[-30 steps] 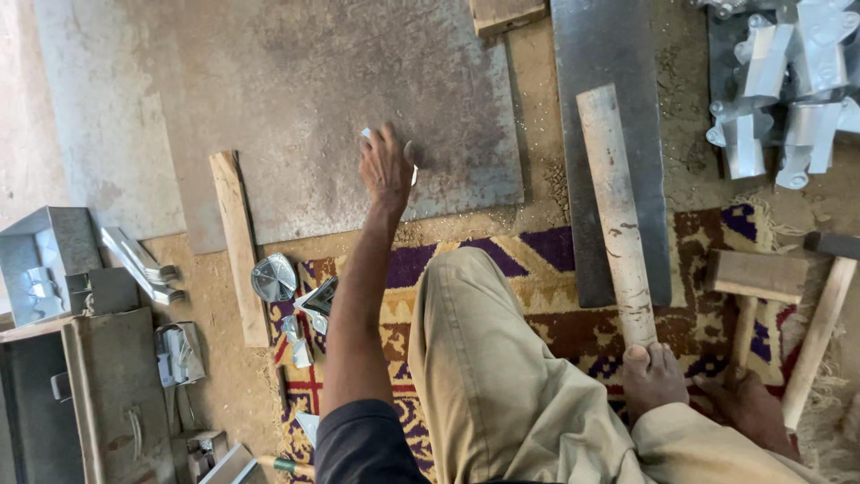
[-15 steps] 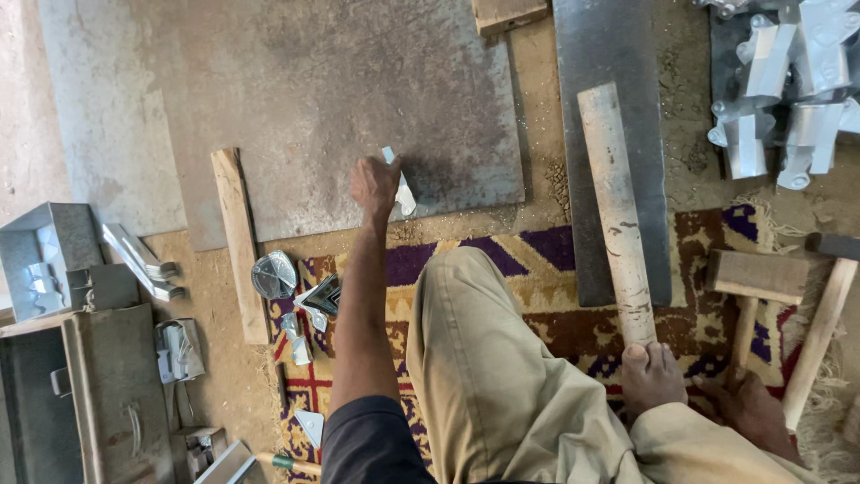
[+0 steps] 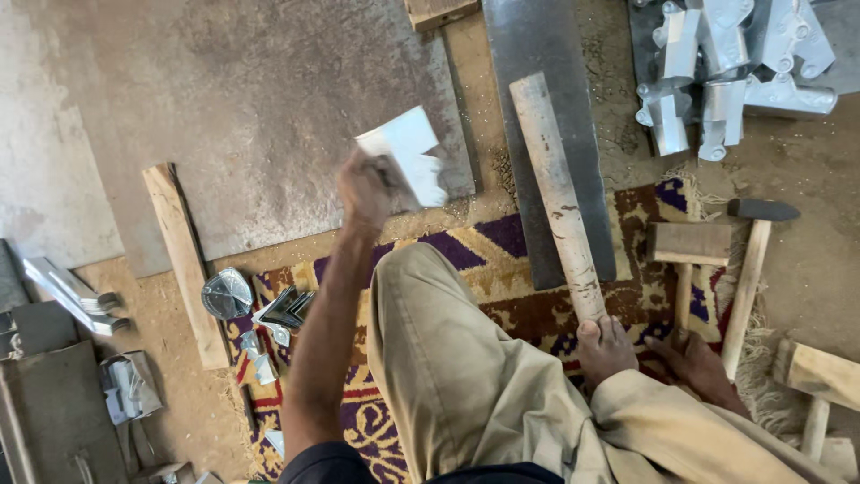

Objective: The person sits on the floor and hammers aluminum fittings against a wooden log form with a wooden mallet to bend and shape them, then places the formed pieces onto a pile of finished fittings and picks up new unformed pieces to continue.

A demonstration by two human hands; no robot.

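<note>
Left hand (image 3: 365, 186) clutched a small cut sheet-metal piece (image 3: 408, 154), raised above the big metal sheet (image 3: 269, 116) on the floor near the knee; right hand out of view; jagged edges likely could cut fingers if it slipped.

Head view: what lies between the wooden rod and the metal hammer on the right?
A wooden mallet lies between the rod and the hammer, its head across the rug, handle pointing toward the person's feet. Seen in the head view.

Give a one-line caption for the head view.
Left hand lifts a cut sheet-metal piece above a metal sheet.
</note>
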